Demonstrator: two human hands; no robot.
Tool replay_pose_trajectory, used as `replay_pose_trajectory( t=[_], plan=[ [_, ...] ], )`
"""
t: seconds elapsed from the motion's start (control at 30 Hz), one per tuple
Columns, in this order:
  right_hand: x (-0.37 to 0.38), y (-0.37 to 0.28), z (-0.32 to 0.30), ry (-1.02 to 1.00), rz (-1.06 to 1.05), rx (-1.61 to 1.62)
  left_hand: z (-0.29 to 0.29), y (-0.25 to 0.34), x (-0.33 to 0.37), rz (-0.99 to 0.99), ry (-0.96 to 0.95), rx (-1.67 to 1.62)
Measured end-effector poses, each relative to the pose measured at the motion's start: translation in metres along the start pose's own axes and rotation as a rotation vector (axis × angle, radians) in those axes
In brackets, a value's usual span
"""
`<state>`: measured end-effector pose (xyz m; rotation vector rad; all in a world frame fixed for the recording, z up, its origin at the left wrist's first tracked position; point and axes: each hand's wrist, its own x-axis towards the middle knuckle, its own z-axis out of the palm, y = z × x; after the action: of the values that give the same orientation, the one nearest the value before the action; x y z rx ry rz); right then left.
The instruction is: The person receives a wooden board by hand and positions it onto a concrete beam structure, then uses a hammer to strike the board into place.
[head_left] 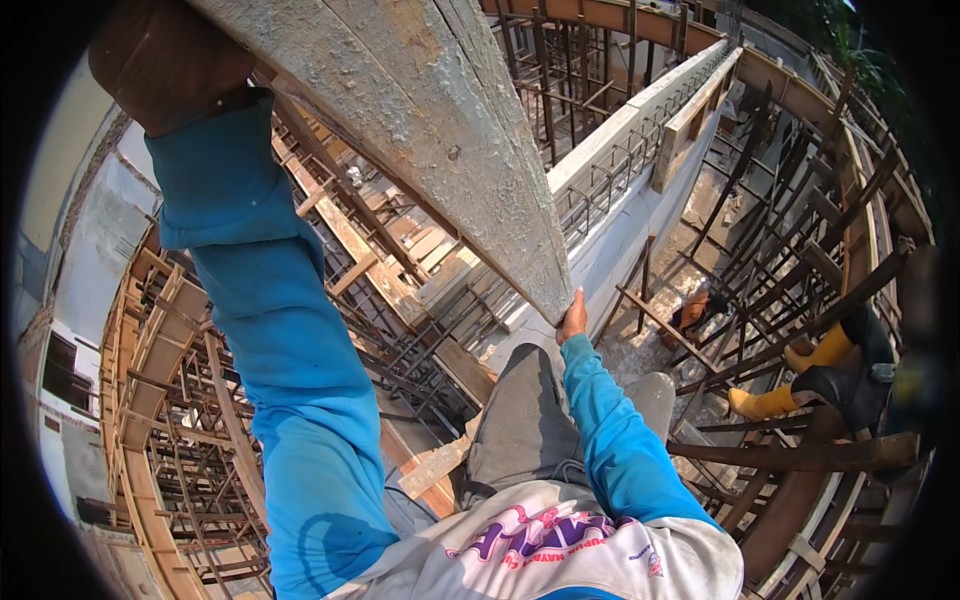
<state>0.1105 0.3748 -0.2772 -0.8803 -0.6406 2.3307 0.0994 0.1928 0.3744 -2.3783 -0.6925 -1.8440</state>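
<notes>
A thick, wide wooden plank crusted with grey cement slants close in front of me, its narrow lower end near my knees. My right hand grips that lower corner, the thumb pointing up along the edge. Raised high at the upper left, my left hand is closed against the plank's other edge; it is in deep shadow and its fingers are partly hidden. Both my arms wear blue sleeves. Behind the plank runs a pale formwork wall with steel rebar standing along its top.
Curved wooden formwork and many props surround me on the left. To the right, timber braces crowd a lower floor. A person in yellow boots stands at the right, near a thick beam. Loose boards lie below the plank.
</notes>
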Motion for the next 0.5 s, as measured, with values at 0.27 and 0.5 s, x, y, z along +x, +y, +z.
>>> replay_pose_trajectory(
  t=[0.27,0.5],
  plan=[
    [-0.016,0.045,-0.041,-0.121,0.213,-0.123,0.004,-0.026,-0.040,-0.029,0.078,-0.122],
    [-0.001,-0.072,-0.024,-0.135,-0.250,-0.997,0.036,-0.030,-0.039,-0.038,0.226,0.035]
  ],
)
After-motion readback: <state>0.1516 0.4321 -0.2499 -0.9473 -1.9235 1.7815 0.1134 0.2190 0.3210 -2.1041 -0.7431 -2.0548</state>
